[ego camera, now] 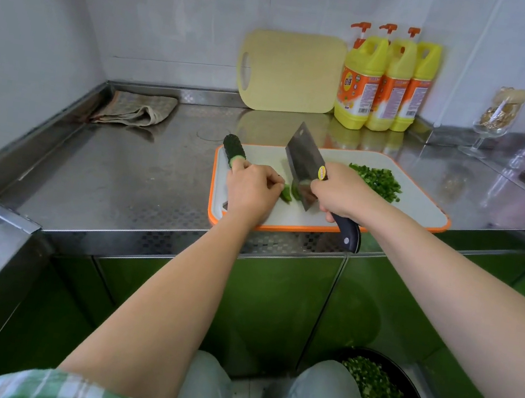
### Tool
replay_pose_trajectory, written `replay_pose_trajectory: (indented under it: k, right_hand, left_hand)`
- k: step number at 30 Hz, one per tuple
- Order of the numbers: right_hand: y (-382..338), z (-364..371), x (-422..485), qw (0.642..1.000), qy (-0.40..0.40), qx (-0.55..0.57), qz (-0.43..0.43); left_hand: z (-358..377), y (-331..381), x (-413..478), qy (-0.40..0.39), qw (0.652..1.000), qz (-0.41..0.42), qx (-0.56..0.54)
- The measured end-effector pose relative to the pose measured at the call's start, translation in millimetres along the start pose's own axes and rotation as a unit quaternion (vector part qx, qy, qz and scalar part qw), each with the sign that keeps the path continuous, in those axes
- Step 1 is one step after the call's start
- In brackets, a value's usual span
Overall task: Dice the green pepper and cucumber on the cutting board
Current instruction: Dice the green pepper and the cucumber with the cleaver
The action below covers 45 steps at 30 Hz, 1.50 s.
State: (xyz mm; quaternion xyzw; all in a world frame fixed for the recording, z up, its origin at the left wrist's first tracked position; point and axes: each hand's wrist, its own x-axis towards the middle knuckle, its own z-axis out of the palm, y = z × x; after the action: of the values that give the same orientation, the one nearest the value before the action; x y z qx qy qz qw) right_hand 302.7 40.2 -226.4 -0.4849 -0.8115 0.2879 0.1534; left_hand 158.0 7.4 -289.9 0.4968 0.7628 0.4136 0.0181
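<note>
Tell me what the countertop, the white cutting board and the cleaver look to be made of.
The countertop: stainless steel, glossy; it mirrors the bottles and bears an embossed pattern. The cutting board: probably plastic, matte white with an orange rim. The cleaver: steel blade, grey with a dull sheen; its dark handle could be plastic or wood.

Both your hands busy, arms stretched forward
Your left hand (250, 190) lies knuckles up, fingers curled down onto a cucumber piece (286, 193); your right hand (340, 193) is wrapped round the handle of the cleaver (304, 162), just beside the left fingertips. Both forearms are bare and nearly straight, the left one coming out of a checked sleeve (72, 392)
</note>
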Motion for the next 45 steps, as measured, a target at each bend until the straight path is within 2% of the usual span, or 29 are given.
replay_pose_trajectory:
  k: [13, 20, 25, 33, 37, 45]
  right_hand:
    - [-9.7, 2.3, -18.5, 0.996, -0.031, -0.077, -0.024]
    - [-21.5, 7.0, -16.9, 0.992, -0.041, -0.118, -0.007]
    - [-30.1, 8.1, -13.6, 0.981, -0.056, -0.184, -0.012]
    - [-42.5, 18.7, 4.5, 0.973, -0.058, -0.222, 0.012]
    - [-39.4, 21.1, 12.4, 0.982, -0.040, -0.182, 0.025]
    - [-9.9, 18.0, 23.3, 0.999, 0.007, -0.008, 0.040]
  left_hand:
    - [-3.0, 4.8, -3.8, 0.006, 1.000, -0.007, 0.020]
    - [-0.2, 3.3, -2.6, 0.006, 0.999, 0.002, 0.048]
    - [3.0, 1.9, -1.0, 0.017, 0.996, 0.004, 0.082]
    - [1.9, 0.9, -2.1, 0.010, 0.996, -0.037, 0.084]
    - [1.7, 0.3, -1.5, 0.012, 0.997, -0.041, 0.070]
    - [4.2, -3.6, 1.0, 0.009, 0.998, -0.044, 0.052]
